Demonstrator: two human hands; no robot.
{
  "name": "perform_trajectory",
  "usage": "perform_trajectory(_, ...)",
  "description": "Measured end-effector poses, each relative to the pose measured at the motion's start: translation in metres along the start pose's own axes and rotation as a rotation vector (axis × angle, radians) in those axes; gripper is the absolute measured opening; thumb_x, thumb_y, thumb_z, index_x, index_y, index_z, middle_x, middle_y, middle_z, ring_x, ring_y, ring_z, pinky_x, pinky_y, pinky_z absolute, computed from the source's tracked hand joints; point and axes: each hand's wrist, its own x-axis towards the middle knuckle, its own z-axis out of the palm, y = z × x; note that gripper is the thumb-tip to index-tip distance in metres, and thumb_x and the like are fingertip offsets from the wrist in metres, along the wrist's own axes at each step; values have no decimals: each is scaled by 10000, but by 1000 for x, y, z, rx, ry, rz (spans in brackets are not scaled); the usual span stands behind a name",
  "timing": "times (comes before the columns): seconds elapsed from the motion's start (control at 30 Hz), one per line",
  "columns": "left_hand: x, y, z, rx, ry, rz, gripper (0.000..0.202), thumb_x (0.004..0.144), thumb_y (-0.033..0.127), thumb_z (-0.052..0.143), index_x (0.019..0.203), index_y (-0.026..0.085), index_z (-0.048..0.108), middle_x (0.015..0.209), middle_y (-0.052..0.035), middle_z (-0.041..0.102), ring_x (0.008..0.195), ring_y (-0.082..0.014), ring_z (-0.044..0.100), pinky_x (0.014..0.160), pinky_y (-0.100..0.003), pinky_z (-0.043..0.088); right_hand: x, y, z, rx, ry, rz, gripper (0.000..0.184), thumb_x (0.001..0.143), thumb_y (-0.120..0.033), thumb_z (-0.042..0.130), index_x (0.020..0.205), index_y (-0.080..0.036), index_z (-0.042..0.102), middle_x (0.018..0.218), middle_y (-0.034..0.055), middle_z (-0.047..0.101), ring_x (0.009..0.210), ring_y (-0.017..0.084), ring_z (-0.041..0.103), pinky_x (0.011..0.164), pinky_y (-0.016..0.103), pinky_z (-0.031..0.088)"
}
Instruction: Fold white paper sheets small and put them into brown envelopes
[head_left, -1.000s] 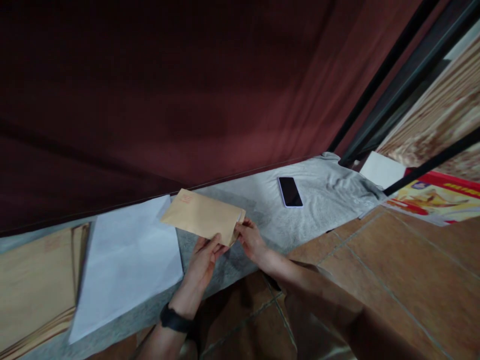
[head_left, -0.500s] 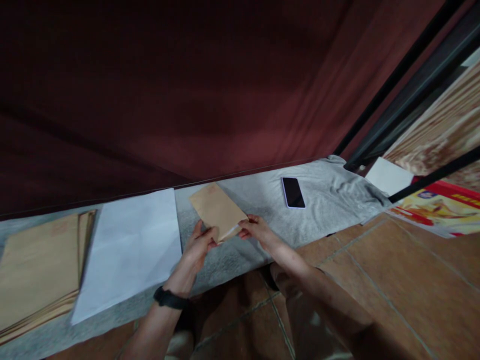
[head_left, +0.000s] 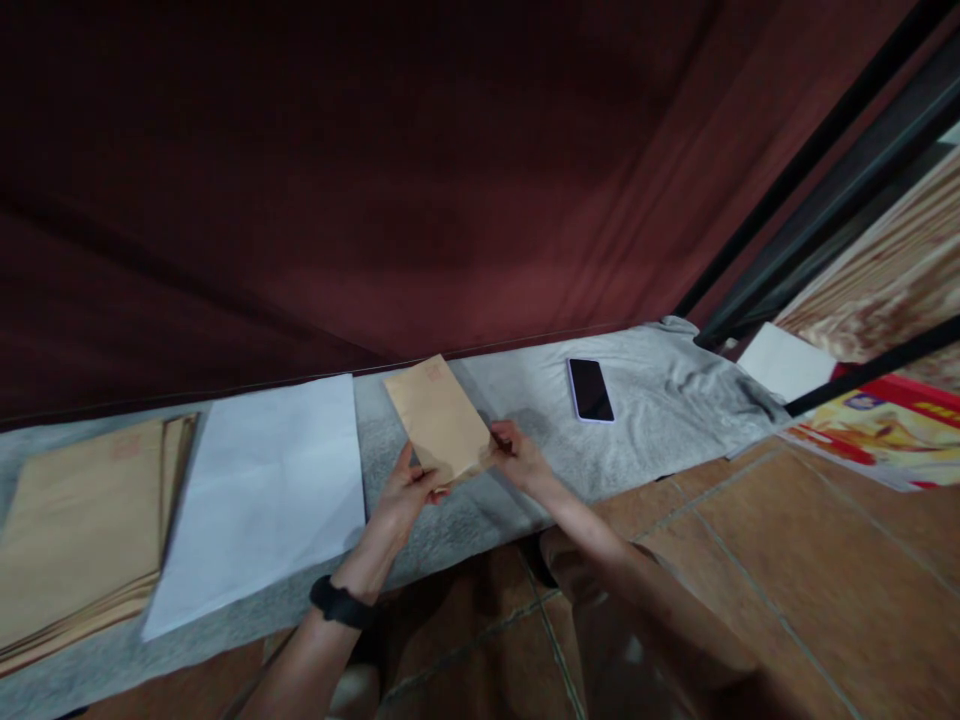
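Observation:
A brown paper envelope [head_left: 441,415] with a faint red print near its far end is held over the grey cloth. My left hand [head_left: 409,492] grips its near left corner, thumb on top and fingers beneath. At the near right corner, my right hand [head_left: 519,458] pinches the edge between thumb and fingers. The white strip seen at the near edge earlier does not show now. To the left of my hands lies a large sheet of white paper [head_left: 274,490]. Beyond it is a stack of larger brown envelopes [head_left: 86,500].
Right of my hands, a phone [head_left: 591,390] lies face up on the grey cloth [head_left: 645,390]. A dark red curtain [head_left: 375,200] hangs behind. Black metal bars [head_left: 780,190], a white card [head_left: 786,362] and a red and yellow printed board [head_left: 885,430] are at the right, above the tiled floor [head_left: 787,540].
The envelope has turned slightly and its near edge now lies flatter, with the white strip out of sight. My right hand has shifted a little to the right. Both hands keep hold.

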Motion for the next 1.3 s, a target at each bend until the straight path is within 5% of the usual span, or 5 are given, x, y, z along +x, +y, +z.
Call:
perform_trajectory(0.17,0,-3,-6,58,-51,13,978,668,121,728,1560,164,329,657,40,698,460,-116,572,454,-198,401,-5,-9,-7,-359,-137,-404,548,820,-103,541,1357,-195,591,1494,104,516,1378,230,487,1182,414,371)
perform_trajectory(0.37,4,-11,-19,259,-14,66,913,657,148,718,1516,151,406,600,63,618,441,-143,535,457,-237,418,-18,5,10,-754,-321,-535,560,1008,-317,519,1549,-227,409,1660,95,299,1537,264,269,1252,502,234)
perform_trajectory(0.5,4,-9,-18,683,188,497,565,793,222,640,1356,189,597,1013,-96,701,979,-276,678,916,-414,545,-24,17,17,-858,-338,-554,569,1038,-401,489,1568,-228,378,1651,99,300,1533,261,282,1268,505,172)
perform_trajectory(0.67,25,-6,2,1065,55,847,523,975,296,416,1478,171,484,1601,-155,403,1512,-320,309,1241,-526,232,-26,19,19,-865,-334,-570,602,1024,-451,516,1569,-236,374,1644,100,307,1530,280,287,1266,523,159)
perform_trajectory(1.3,160,24,20,1417,-103,804,585,996,369,296,1536,193,433,1615,-90,405,1529,-230,299,1263,-454,180,-27,9,13,-881,-443,-623,591,1045,-483,439,1557,-192,384,1629,112,360,1509,268,335,1253,513,228)
